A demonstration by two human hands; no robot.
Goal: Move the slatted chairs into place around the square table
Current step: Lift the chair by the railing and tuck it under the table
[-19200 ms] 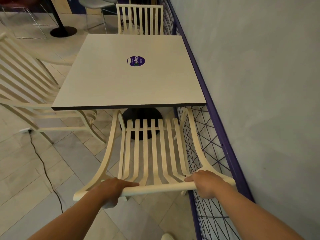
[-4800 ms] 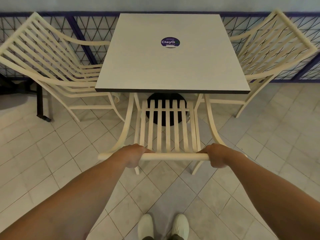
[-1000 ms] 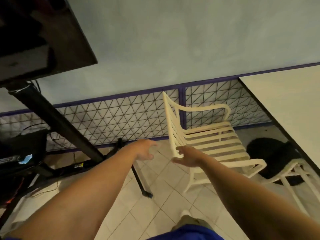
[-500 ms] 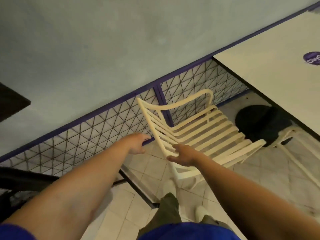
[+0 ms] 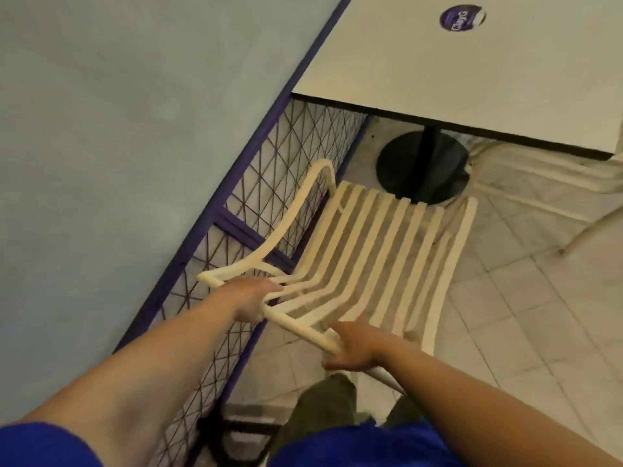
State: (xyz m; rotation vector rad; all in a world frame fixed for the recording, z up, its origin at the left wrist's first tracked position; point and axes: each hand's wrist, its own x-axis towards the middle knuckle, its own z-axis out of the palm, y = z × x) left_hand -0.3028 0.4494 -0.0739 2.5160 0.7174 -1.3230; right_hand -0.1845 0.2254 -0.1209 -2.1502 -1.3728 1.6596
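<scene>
A cream slatted chair (image 5: 374, 251) stands in front of me, its seat facing the square white table (image 5: 455, 69), which has a purple round sticker (image 5: 462, 17). Both hands grip the chair's top back rail: my left hand (image 5: 251, 299) near the rail's left corner, my right hand (image 5: 350, 347) farther right. The chair's front edge lies short of the table's black round base (image 5: 423, 168). A second cream slatted chair (image 5: 553, 176) is tucked under the table's right side, only partly in view.
A purple-framed wire mesh fence (image 5: 269, 183) runs along the grey wall (image 5: 118, 129) close to the chair's left arm. Pale floor tiles (image 5: 539, 315) spread to the right. My legs and blue shirt fill the bottom edge.
Both hands have closed on the chair's back rail; before, they were reaching toward it. The view has swung so I now stand behind the chair, facing the table.
</scene>
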